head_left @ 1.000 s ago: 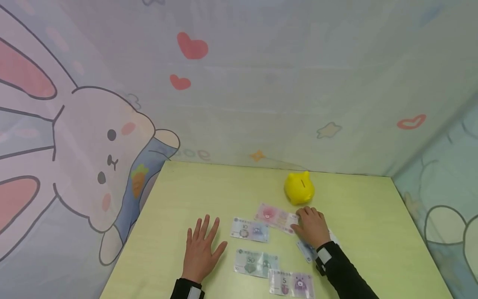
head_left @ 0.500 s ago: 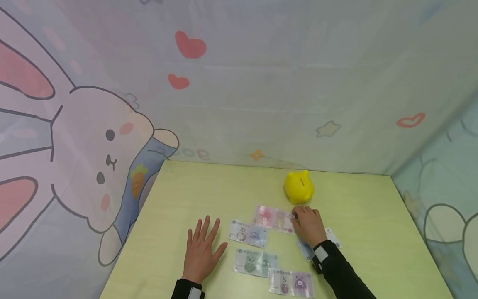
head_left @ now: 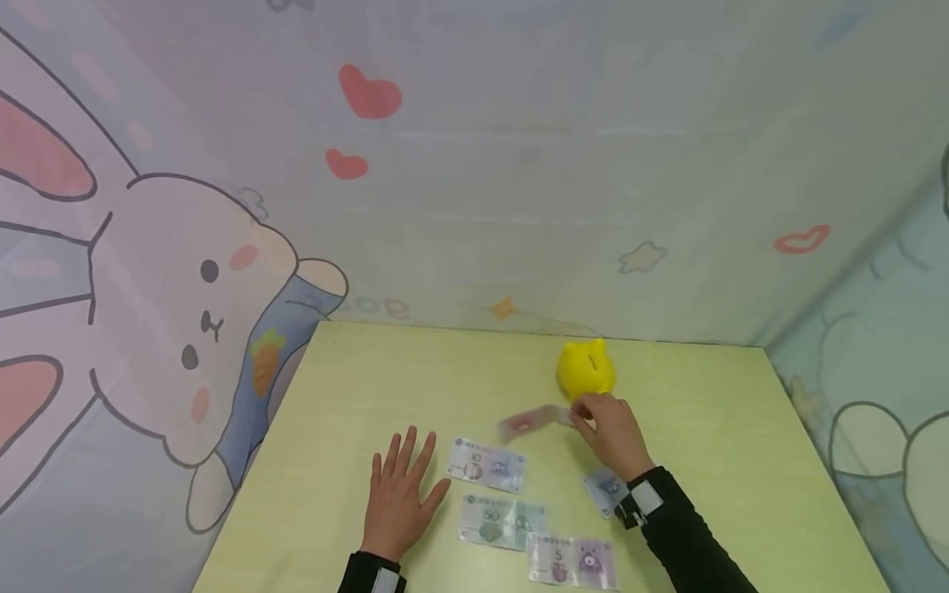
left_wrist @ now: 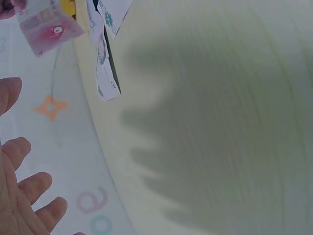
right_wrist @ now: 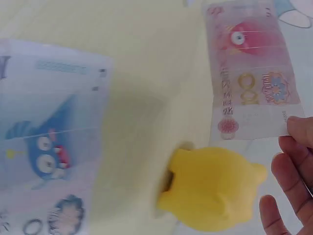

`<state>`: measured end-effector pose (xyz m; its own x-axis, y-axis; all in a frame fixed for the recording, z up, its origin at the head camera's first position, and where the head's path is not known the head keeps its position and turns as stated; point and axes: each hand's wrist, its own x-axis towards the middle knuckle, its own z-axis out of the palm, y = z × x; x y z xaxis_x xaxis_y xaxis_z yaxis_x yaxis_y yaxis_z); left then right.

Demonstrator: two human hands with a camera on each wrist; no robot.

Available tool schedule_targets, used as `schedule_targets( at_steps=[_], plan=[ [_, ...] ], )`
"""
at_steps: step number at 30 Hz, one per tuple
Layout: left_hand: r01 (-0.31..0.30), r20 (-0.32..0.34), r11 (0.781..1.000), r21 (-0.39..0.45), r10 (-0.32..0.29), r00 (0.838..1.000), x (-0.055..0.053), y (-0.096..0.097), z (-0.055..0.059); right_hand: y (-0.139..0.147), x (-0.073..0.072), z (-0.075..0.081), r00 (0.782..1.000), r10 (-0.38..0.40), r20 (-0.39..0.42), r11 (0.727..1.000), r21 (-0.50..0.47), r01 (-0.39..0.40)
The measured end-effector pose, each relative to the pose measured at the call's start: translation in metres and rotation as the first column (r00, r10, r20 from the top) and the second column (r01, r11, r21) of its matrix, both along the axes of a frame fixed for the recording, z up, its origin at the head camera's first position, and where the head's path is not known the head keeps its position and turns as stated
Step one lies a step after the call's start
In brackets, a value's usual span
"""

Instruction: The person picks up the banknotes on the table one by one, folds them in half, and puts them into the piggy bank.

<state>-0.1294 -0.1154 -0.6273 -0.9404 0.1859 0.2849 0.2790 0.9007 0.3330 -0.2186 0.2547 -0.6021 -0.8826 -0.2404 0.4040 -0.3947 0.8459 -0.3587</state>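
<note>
My right hand pinches one end of a pink toy banknote, lifted off the table. In the right wrist view, thumb and fingers hold the corner of this pink note, beside the yellow piggy bank. A blue-printed banknote lies partly hidden under the right wrist. My left hand has its fingers spread over the left of the table; its shadow shows in the left wrist view. Nearest to it lie the 10 note and the green 50 note.
The purple 5 note overlaps a corner of the 50 note at the front. Behind the pale yellow table hangs a cloth printed with a rabbit and hearts, meeting the far edge.
My right hand slid the pink note slightly, then raised it from the table, where it lay flat before. The 10 note shifted a little down and left. The left hand has stayed put.
</note>
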Motion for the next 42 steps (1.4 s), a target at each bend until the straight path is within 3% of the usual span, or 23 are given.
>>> schedule_targets(
  at_steps=[6,12,19,25,32,38,40,42],
  plan=[
    [0.022,-0.028,0.999,0.035,-0.021,0.999,0.000,0.005,0.000,-0.002,0.009,0.023,0.999,0.035,-0.020,0.994,-0.102,-0.037],
    [0.048,-0.037,0.997,0.063,-0.045,0.998,-0.002,0.011,0.004,-0.006,0.021,0.046,1.000,0.021,-0.006,0.984,-0.175,-0.022],
    [0.079,-0.042,0.993,0.090,-0.076,0.996,-0.013,0.022,0.012,-0.009,0.033,0.062,0.997,0.040,-0.071,0.981,-0.187,-0.053],
    [0.141,-0.125,0.978,0.154,-0.123,0.985,-0.025,0.035,0.018,-0.011,0.040,0.072,0.990,0.067,-0.127,0.972,-0.215,-0.094],
    [0.212,-0.192,0.938,0.273,-0.163,0.968,-0.033,0.052,0.024,-0.012,0.048,0.077,0.988,0.075,-0.135,0.957,-0.268,-0.109],
    [0.215,-0.190,0.890,0.403,-0.149,0.970,-0.033,0.063,0.028,-0.012,0.052,0.079,0.988,0.087,-0.128,0.943,-0.308,-0.124],
    [0.205,-0.176,0.865,0.459,-0.137,0.975,-0.033,0.067,0.029,-0.012,0.054,0.079,0.989,0.088,-0.122,0.938,-0.324,-0.123],
    [0.198,-0.160,0.822,0.534,-0.132,0.978,-0.033,0.070,0.031,-0.011,0.055,0.078,0.990,0.085,-0.110,0.932,-0.342,-0.118]
  ],
)
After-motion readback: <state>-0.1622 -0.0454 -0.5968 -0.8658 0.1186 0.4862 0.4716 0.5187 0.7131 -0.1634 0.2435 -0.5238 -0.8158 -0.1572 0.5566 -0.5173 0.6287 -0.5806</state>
